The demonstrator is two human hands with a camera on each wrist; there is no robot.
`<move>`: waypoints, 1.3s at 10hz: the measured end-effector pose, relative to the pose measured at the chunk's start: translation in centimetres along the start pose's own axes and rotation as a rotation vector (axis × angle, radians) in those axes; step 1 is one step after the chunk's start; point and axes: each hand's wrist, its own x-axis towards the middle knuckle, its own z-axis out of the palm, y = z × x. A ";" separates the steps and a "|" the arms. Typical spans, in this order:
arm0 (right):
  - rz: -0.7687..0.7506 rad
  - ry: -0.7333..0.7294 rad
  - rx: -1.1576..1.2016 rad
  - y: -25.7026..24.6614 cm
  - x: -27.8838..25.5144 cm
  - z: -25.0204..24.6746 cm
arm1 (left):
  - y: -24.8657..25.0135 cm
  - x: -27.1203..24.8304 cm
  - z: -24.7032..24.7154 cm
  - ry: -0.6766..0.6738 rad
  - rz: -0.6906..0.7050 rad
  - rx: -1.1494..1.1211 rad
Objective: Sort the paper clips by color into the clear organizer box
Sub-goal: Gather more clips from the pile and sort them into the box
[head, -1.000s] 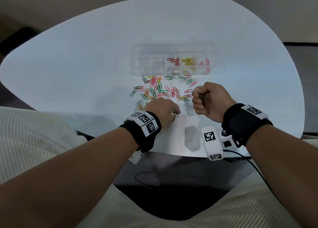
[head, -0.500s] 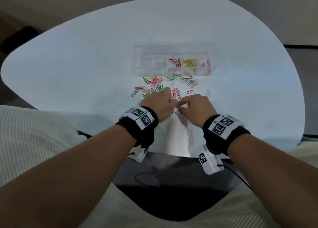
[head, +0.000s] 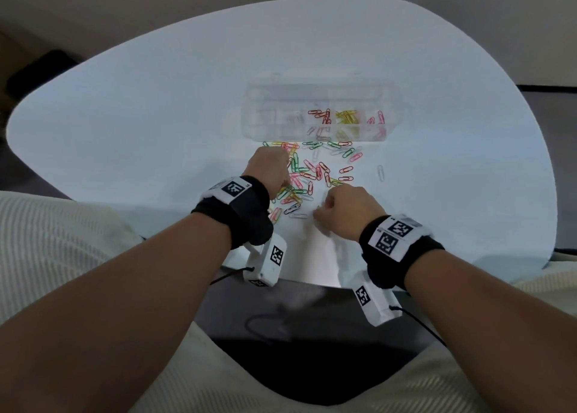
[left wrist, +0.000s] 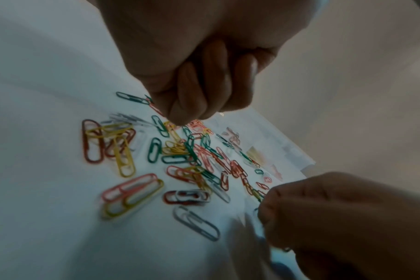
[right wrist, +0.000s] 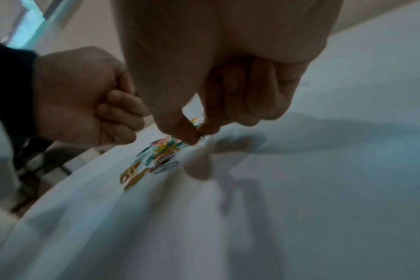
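The clear organizer box (head: 259, 113) lies at the far middle of the white table; separate compartments hold red clips (head: 321, 116), yellow clips (head: 346, 116) and pink clips (head: 378, 120). In front of it lies a loose pile of mixed paper clips (head: 312, 172) in green, red, pink, yellow and silver. My left hand (head: 274, 169) is a fist over the pile's left side, thumb tip (left wrist: 180, 117) just above the clips; nothing shows in its grip. My right hand (head: 320, 211) is curled at the pile's near right edge, and its thumb and forefinger pinch a small dark clip (right wrist: 200, 134) close to the table.
A single silver clip (head: 380, 173) lies apart, right of the pile. The table's near edge (head: 312, 283) runs just behind my wrists, with a dark floor and a cable (head: 268, 325) below. Bare tabletop (head: 140, 125) spreads left and right of the box.
The hands met at the pile's near edge half a second ago. Since then the left hand moved forward over the pile's left side; the right hand stayed near the front edge.
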 end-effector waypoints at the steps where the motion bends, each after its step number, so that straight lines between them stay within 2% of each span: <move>1: 0.098 -0.092 0.471 0.5 0.2 -1.0 | 0.9 -0.3 -0.2 0.043 0.035 -0.005; 2: 0.217 -0.174 1.048 1.4 0.6 -2.4 | 0.8 0.6 -0.3 0.029 0.164 0.307; 3: 0.172 -0.260 1.259 1.9 1.1 -3.5 | 0.0 1.0 -0.4 0.082 0.162 0.379; 4: 0.144 -0.169 1.261 1.7 1.3 -4.0 | -0.5 1.5 -0.3 0.071 0.209 0.524; 5: 0.119 0.013 0.908 0.9 1.9 -4.1 | -0.3 2.0 -0.3 0.100 0.240 0.564; 6: 0.017 0.174 0.486 -0.4 2.9 -3.5 | 0.1 2.6 -0.3 0.094 0.255 0.587; 7: -0.071 0.199 0.231 -1.8 3.7 -2.9 | 0.4 3.1 -0.5 0.076 0.267 0.620; 8: -0.112 0.215 0.077 -3.2 4.6 -3.0 | 0.3 3.5 -0.7 0.066 0.279 0.674; 11: -0.022 0.146 -0.071 -3.4 5.3 -2.8 | -1.3 3.3 -1.6 0.076 0.332 0.705; 13: 0.085 0.136 -0.098 -1.8 5.3 -2.6 | -1.3 2.5 -1.4 0.047 0.281 0.738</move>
